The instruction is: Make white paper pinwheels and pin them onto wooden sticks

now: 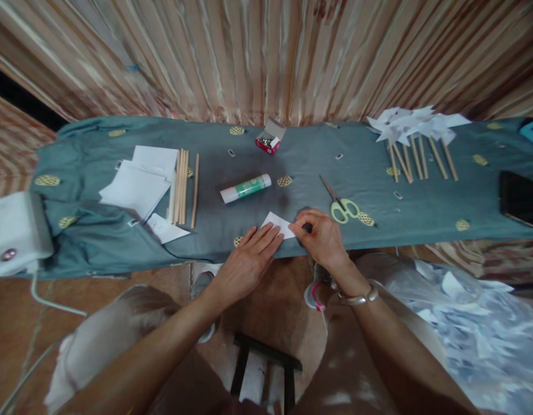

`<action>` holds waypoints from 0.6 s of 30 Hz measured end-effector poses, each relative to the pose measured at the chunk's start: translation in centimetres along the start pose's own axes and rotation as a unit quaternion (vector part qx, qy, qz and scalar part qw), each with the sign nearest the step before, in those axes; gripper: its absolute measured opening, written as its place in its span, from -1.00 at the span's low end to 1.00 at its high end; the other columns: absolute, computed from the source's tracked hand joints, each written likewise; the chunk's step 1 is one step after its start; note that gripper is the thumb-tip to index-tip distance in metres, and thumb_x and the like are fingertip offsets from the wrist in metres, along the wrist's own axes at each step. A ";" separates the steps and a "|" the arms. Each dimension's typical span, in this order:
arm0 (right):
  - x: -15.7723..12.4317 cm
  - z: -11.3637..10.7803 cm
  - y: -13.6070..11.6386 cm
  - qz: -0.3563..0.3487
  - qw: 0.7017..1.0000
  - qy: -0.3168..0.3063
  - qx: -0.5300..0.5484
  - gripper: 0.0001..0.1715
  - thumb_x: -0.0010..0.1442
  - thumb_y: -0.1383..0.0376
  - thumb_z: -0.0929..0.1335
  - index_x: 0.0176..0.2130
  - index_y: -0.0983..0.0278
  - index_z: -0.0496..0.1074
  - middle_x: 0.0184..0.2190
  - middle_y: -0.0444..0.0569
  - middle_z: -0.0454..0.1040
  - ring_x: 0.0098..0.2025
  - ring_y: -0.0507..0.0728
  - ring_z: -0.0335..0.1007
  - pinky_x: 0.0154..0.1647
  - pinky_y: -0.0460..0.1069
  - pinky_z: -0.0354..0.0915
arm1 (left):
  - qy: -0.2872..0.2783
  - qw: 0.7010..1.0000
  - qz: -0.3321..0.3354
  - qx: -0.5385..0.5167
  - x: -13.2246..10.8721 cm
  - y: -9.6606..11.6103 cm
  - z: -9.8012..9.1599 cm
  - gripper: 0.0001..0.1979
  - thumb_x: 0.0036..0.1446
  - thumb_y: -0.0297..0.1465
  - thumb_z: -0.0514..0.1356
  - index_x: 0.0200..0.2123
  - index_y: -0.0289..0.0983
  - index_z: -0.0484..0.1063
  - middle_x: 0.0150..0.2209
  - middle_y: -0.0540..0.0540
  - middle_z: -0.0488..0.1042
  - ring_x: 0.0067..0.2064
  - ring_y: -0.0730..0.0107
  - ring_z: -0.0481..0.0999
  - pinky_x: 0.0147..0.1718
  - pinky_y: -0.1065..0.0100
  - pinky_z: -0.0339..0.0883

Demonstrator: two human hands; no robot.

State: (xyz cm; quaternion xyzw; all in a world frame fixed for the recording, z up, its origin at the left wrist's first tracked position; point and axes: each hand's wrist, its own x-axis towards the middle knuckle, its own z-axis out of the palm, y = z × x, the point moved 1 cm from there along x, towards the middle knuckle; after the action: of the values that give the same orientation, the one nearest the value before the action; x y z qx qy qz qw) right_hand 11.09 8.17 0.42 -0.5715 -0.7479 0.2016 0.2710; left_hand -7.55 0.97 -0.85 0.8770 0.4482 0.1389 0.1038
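A small folded white paper [275, 220] lies at the front edge of the cloth-covered table. My left hand [251, 256] rests on its lower left part, fingers stretched out flat. The fingers of my right hand [320, 233] are pinched on the paper's right corner, and a small dark object shows at that hand. Beyond the paper lies a glue stick [246, 188] with a green label. Scissors [340, 204] with pale green handles are to the right of it. A small red box [268, 142] stands open near the back, with shiny metal bits inside.
Wooden sticks [182, 187] and white paper sheets [134, 187] lie at the left, by a white device [18, 233]. Paper pinwheels on sticks [415, 127] are at the back right, near a phone [519, 197]. A plastic bag [482, 328] of papers is beside my right leg.
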 end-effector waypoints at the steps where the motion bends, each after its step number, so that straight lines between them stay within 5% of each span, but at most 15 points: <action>1: 0.0 0.0 0.0 0.000 1.000 0.001 -0.001 -0.80 0.07 0.36 0.44 -0.54 0.20 0.42 -0.41 -0.10 0.54 -0.29 0.14 0.45 -0.07 0.08 0.28 | 0.001 1.000 -0.001 0.000 0.0 0.0 0.1 -0.54 0.32 -0.53 -0.06 0.27 -0.36 0.15 0.33 -0.25 0.19 0.40 0.16 0.03 0.31 -0.01 0.04; 10: -0.7 0.0 -0.2 -0.030 0.999 0.009 -0.020 -0.85 0.15 0.29 0.41 -0.45 0.23 0.42 -0.32 -0.01 0.54 -0.24 0.17 0.43 -0.06 0.09 0.27 | 0.002 1.000 0.010 0.022 0.0 0.0 0.0 -0.54 0.32 -0.53 -0.06 0.27 -0.37 0.16 0.31 -0.26 0.22 0.38 0.16 0.07 0.30 0.00 0.06; 18: -2.4 0.2 0.6 -0.032 0.999 0.033 0.001 -0.87 0.19 0.21 0.38 -0.27 0.22 0.42 -0.02 0.12 0.47 0.04 0.28 0.36 0.11 0.21 0.21 | -0.004 0.998 0.012 0.063 -0.2 0.1 -0.1 -0.52 0.33 -0.51 -0.06 0.29 -0.37 0.14 0.33 -0.26 0.19 0.38 0.16 0.09 0.30 0.02 0.06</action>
State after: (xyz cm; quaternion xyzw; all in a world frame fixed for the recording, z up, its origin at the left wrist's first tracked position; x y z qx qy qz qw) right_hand 11.88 6.06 -0.47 -0.5532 -0.7562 0.1749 0.3026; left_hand -7.64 0.71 -0.71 0.8878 0.4449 0.1076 0.0483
